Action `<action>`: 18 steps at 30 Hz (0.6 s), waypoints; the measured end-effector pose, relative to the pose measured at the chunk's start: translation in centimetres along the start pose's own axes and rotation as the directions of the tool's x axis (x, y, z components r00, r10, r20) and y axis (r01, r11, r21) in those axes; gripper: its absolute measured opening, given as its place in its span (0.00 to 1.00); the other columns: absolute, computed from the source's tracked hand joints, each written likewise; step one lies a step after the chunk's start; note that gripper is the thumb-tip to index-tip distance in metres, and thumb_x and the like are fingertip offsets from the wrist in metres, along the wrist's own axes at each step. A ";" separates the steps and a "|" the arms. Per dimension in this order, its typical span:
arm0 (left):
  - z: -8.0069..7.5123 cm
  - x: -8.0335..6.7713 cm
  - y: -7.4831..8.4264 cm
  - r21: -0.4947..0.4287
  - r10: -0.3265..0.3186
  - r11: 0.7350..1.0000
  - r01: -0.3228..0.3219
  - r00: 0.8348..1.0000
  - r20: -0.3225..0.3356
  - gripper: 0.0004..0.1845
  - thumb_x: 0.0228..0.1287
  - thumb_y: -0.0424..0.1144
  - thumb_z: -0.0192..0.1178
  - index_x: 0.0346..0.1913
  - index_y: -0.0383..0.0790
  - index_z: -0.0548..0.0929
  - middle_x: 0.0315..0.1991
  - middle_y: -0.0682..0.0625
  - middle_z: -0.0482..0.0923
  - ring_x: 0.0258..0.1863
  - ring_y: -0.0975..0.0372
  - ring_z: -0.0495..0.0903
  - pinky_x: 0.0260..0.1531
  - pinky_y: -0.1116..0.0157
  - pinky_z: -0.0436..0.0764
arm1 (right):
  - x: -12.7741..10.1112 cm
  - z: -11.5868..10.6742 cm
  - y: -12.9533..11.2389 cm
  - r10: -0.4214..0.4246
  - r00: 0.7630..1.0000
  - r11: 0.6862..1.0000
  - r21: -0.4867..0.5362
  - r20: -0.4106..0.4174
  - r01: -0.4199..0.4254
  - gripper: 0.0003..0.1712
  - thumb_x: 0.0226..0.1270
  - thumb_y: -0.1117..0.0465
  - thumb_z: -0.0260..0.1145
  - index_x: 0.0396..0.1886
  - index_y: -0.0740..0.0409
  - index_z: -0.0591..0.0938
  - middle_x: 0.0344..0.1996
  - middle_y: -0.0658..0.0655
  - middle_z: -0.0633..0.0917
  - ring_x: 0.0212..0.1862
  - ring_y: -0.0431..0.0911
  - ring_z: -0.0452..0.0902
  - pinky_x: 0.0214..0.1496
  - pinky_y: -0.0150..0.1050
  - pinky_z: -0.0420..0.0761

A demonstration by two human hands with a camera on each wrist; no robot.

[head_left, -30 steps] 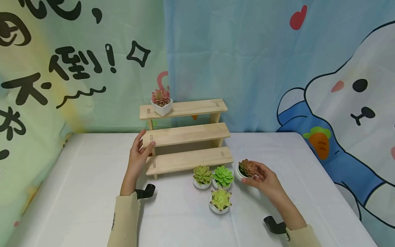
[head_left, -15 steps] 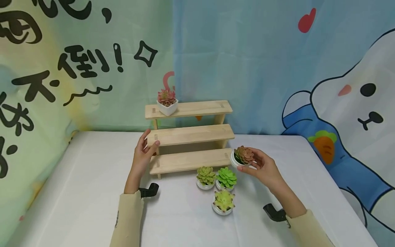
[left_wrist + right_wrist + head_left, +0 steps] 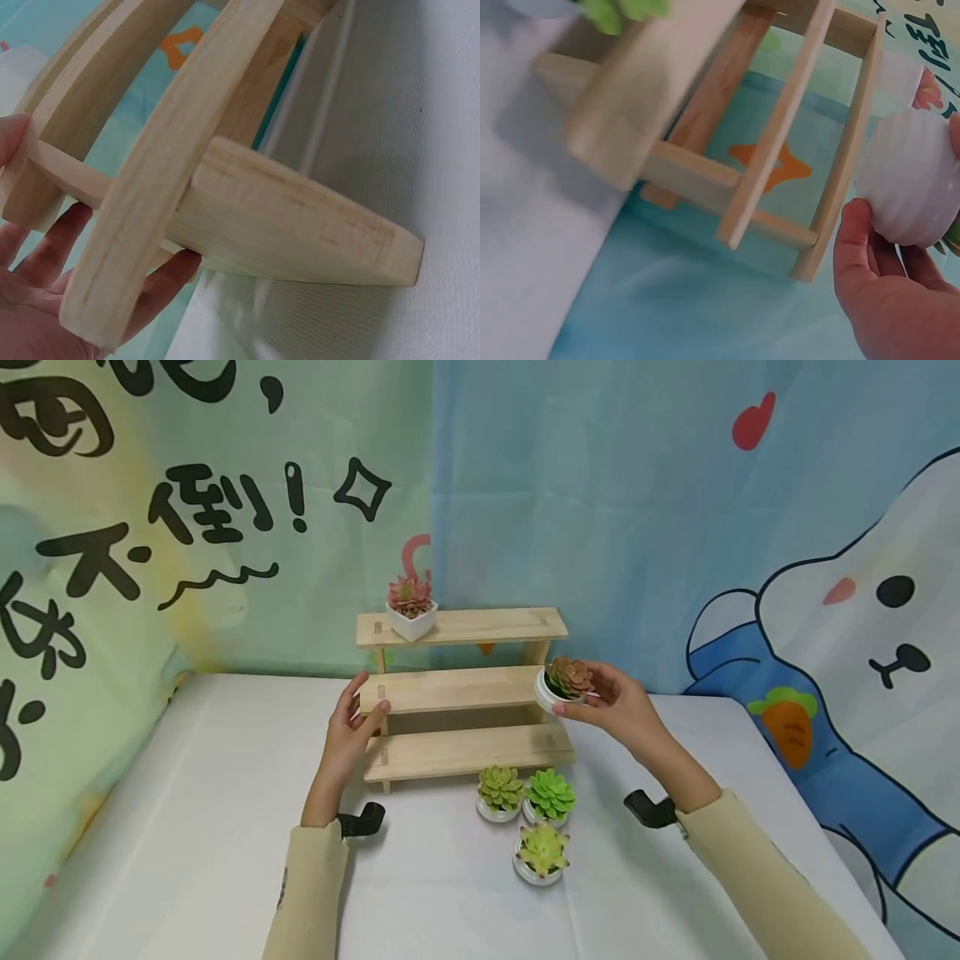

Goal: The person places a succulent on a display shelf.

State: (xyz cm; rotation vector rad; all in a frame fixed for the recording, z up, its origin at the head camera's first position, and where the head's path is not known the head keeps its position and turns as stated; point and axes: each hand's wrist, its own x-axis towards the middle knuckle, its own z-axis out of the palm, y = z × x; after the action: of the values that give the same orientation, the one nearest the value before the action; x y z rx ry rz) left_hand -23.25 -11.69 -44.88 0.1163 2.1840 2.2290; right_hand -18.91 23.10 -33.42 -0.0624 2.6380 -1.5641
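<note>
Right hand [image 3: 618,706] held a brown succulent pot [image 3: 564,684] above the wooden rack's [image 3: 457,689] right end; left hand [image 3: 351,735] gripped its middle step. A tilted release could have toppled the pot.

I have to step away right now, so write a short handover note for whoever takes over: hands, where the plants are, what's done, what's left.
Left hand grips the left end of the wooden stand's middle shelf, steadying it.
Right hand holds the brown succulent pot in the air at the right end of the middle shelf, not yet set down.
Done: the pink succulent pot stands on the top shelf, left end.
Left: place the held pot; three green succulent pots wait on the table in front of the stand.
</note>
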 end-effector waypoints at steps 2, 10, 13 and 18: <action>0.0 0.0 0.0 -0.001 0.005 1.000 -0.005 1.000 -0.003 0.35 0.72 0.40 0.58 0.77 0.47 0.55 0.77 0.46 0.47 0.70 0.49 0.62 0.50 0.65 0.76 | 1.0 0.2 -0.6 -0.003 1.000 1.000 0.011 0.009 0.003 0.46 0.63 0.56 0.71 0.75 0.61 0.59 0.69 0.64 0.67 0.67 0.55 0.65 0.64 0.40 0.70; -0.3 0.2 -0.4 -0.027 0.047 0.999 -0.047 0.999 -0.019 0.35 0.72 0.35 0.57 0.76 0.43 0.56 0.74 0.41 0.55 0.44 0.67 0.76 0.39 0.72 0.77 | 5.1 1.8 -3.2 -0.006 1.000 0.999 0.051 0.003 0.006 0.48 0.60 0.53 0.74 0.75 0.56 0.61 0.68 0.60 0.69 0.67 0.54 0.66 0.66 0.49 0.69; -0.2 0.3 -0.4 -0.025 0.057 0.998 -0.058 0.998 -0.019 0.35 0.71 0.35 0.57 0.76 0.41 0.56 0.74 0.40 0.55 0.43 0.67 0.76 0.39 0.72 0.77 | 6.4 2.5 -3.9 -0.016 1.000 0.998 0.062 0.007 0.016 0.47 0.60 0.52 0.74 0.75 0.53 0.62 0.68 0.59 0.69 0.67 0.53 0.66 0.65 0.49 0.70; -0.1 0.5 -0.7 -0.040 0.063 0.997 -0.064 0.998 -0.016 0.35 0.71 0.35 0.58 0.76 0.42 0.56 0.73 0.39 0.57 0.43 0.64 0.77 0.39 0.70 0.77 | 8.6 3.6 -4.9 -0.033 0.999 0.997 0.076 0.009 0.032 0.46 0.60 0.52 0.73 0.75 0.54 0.62 0.68 0.60 0.68 0.68 0.54 0.65 0.65 0.48 0.70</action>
State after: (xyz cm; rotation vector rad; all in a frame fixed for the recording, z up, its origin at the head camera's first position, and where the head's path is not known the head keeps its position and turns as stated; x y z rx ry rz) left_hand -23.80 -11.74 -45.53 0.1720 2.1712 2.3124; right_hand -27.16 16.95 -31.26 -0.1090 2.5798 -1.6681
